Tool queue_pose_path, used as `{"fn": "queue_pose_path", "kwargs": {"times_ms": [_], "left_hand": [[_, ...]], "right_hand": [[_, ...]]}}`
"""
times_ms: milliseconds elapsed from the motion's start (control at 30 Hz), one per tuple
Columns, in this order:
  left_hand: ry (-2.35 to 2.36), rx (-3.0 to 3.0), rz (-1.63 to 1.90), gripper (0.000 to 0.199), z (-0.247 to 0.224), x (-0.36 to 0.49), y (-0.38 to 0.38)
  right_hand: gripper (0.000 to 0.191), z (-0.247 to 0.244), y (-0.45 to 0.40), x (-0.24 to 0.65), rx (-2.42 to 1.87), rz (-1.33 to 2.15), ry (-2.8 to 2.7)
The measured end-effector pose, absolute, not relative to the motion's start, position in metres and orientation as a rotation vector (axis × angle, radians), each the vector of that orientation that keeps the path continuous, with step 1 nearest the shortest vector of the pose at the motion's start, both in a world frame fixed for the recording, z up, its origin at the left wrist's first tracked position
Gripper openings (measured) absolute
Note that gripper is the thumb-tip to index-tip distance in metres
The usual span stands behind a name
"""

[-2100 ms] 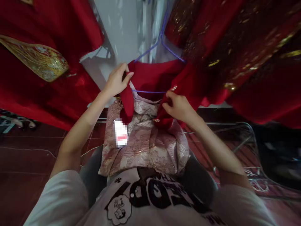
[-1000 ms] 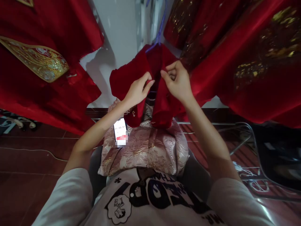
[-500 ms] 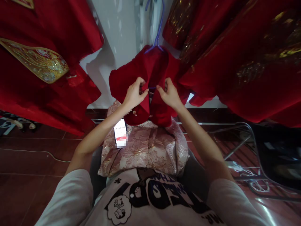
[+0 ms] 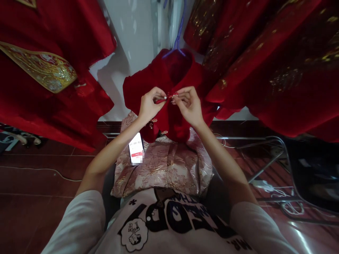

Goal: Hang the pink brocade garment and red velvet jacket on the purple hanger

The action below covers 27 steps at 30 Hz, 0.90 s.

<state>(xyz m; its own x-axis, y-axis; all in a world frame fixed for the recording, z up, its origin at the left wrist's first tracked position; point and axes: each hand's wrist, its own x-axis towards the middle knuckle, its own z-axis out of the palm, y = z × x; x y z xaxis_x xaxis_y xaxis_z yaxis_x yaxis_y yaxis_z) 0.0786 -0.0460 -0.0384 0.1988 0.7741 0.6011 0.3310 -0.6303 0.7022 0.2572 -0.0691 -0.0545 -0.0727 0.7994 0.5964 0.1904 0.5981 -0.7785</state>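
While red embroidered garments (image 4: 47, 70) hang at the left against a white wall (image 4: 132, 31), a person in a printed white T-shirt (image 4: 169, 225) works at a small red velvet jacket (image 4: 169, 106) that hangs on a blue hanger (image 4: 178, 42) straight ahead. Below the jacket's left hem, a phone (image 4: 135, 148) with a lit screen lies at the upper left corner of a folded pink brocade garment (image 4: 164, 165) on the person's lap. The left hand (image 4: 149, 106) is pinched, thumb and fingertips closed on a thin red loop at the jacket's front opening, just under the collar. The right hand (image 4: 188, 104) meets it from the other side, fingers pinching a small ornamental button (image 4: 174, 95) on the opposite edge; the two hands are almost touching at the middle of the jacket. Two more gold-toned fastenings (image 4: 152, 121) show lower on the front. Further red garments with gold trim (image 4: 265, 63) fill the right, above a wire-framed chair (image 4: 267, 165) on the dark red tiled floor (image 4: 39, 176).
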Motion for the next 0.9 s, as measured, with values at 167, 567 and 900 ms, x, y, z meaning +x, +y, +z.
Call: {"fn": "queue_pose_path", "kwargs": {"times_ms": [167, 567, 900], "left_hand": [[1.036, 2.124, 1.412, 0.009, -0.030, 0.079, -0.051], [0.952, 2.530, 1.174, 0.009, -0.007, 0.076, -0.057], [0.941, 2.623, 1.093, 0.006, 0.000, 0.081, -0.053]], "right_hand": [[0.050, -0.054, -0.070, 0.258, -0.842, 0.586, -1.611], [0.044, -0.045, -0.073, 0.265, -0.886, 0.501, -1.635], [0.050, -0.045, -0.069, 0.271, -0.898, 0.549, -1.610]]}}
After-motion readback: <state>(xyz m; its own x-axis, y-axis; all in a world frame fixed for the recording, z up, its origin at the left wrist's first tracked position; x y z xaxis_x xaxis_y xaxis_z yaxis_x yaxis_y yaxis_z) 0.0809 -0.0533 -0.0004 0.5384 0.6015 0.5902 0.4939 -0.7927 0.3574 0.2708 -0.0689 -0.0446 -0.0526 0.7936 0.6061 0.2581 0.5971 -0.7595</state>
